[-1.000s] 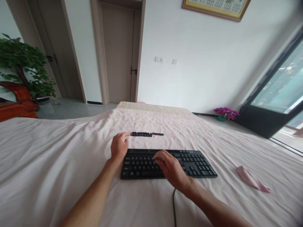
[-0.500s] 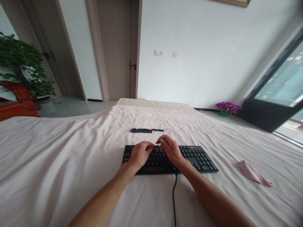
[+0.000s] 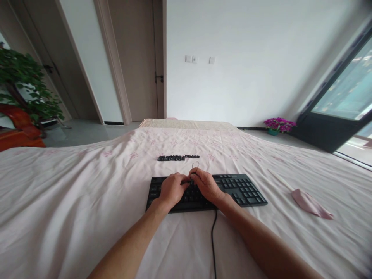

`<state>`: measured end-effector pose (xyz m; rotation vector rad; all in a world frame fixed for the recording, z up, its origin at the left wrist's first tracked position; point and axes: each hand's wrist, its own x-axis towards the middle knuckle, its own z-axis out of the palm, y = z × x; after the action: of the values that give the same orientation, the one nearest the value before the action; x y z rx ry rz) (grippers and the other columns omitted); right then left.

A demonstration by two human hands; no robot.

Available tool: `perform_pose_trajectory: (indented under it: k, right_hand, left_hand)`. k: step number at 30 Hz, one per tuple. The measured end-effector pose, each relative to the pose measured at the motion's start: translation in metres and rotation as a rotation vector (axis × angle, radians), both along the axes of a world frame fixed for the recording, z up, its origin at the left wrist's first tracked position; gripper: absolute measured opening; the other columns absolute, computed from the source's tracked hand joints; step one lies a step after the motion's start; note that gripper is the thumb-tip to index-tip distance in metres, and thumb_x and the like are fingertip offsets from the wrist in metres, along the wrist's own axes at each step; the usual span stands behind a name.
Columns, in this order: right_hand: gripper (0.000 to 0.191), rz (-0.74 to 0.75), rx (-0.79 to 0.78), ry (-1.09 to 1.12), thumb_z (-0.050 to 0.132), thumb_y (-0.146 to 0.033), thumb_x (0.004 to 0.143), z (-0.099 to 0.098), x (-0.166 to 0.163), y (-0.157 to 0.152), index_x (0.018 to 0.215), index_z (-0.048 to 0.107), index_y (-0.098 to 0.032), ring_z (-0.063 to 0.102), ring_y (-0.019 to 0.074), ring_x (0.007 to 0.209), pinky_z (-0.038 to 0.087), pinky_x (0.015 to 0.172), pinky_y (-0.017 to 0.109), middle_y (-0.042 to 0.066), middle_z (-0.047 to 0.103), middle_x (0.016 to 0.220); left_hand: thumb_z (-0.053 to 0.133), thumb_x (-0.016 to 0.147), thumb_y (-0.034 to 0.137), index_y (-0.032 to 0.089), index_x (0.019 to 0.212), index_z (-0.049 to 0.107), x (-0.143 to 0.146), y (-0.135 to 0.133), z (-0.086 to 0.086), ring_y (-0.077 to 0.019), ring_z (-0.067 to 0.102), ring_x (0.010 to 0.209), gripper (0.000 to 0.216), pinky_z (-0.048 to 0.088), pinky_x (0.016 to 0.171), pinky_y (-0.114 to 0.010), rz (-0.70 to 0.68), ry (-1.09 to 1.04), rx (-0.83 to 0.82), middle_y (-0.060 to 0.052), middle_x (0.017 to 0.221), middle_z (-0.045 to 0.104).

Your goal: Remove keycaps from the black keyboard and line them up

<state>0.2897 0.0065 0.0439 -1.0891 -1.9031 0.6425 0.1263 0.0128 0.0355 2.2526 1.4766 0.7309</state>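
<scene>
A black keyboard [image 3: 244,190] lies on the pink bedsheet [image 3: 72,201] in front of me, its cable [image 3: 213,244] running toward me. My left hand [image 3: 172,189] rests curled on the keys at the keyboard's left-middle. My right hand [image 3: 207,185] is beside it, fingers pinched on a thin wire keycap puller [image 3: 195,166] that sticks up above the key rows. A short row of loose black keycaps [image 3: 177,157] lies on the sheet just beyond the keyboard.
A pink cloth with a thin stick [image 3: 308,201] lies on the sheet to the right. Beyond the bed are a door [image 3: 139,62], a leafy plant [image 3: 23,85], a pot of purple flowers [image 3: 278,125] and a big window [image 3: 340,97].
My left hand came back from the row of loose keycaps onto the keyboard. My right hand moved up to the top key rows with the wire puller. The view tilted downward.
</scene>
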Motion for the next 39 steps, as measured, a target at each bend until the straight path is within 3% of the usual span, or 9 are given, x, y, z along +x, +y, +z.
perform_pose_trajectory:
  k: [6,27,34,39]
  right_hand:
    - [0.020,-0.045,0.029,0.041,0.040,-0.027,0.094,-0.002,0.001,-0.004,0.086,0.056,-0.018,0.052,0.0118,0.070,0.043,0.071,0.023,-0.001,0.056,0.076]
    - [0.015,0.029,0.152,0.061,0.043,-0.022,0.093,-0.006,0.004,-0.009,0.089,0.058,-0.018,0.054,0.0128,0.073,0.043,0.071,0.025,0.001,0.058,0.079]
    - [0.016,0.009,0.084,0.085,0.044,-0.023,0.093,-0.007,0.003,-0.007,0.088,0.058,-0.018,0.055,0.0125,0.072,0.043,0.071,0.025,0.001,0.059,0.079]
    - [0.016,0.009,0.025,0.125,0.043,-0.024,0.093,-0.005,0.002,-0.004,0.088,0.058,-0.018,0.055,0.0128,0.073,0.044,0.071,0.025,0.001,0.059,0.079]
  left_hand:
    - [0.067,0.076,0.035,0.030,0.095,0.070,0.009,-0.003,-0.001,-0.0211,0.061,0.092,0.020,0.043,0.076,-0.029,0.061,0.018,0.035,-0.003,0.093,0.069]
    - [0.071,0.072,0.036,0.026,0.083,0.067,0.012,-0.002,0.000,-0.0173,0.058,0.084,0.015,0.034,0.066,-0.025,0.082,-0.001,0.046,0.001,0.086,0.065]
    - [0.070,0.072,0.040,0.026,0.082,0.067,0.013,-0.001,-0.006,-0.0171,0.058,0.080,0.018,0.033,0.063,-0.025,0.072,-0.033,0.064,0.001,0.085,0.065]
    - [0.066,0.074,0.042,0.023,0.080,0.067,0.011,0.006,-0.008,-0.0164,0.059,0.076,0.020,0.034,0.062,-0.024,-0.021,-0.066,0.034,0.000,0.083,0.065]
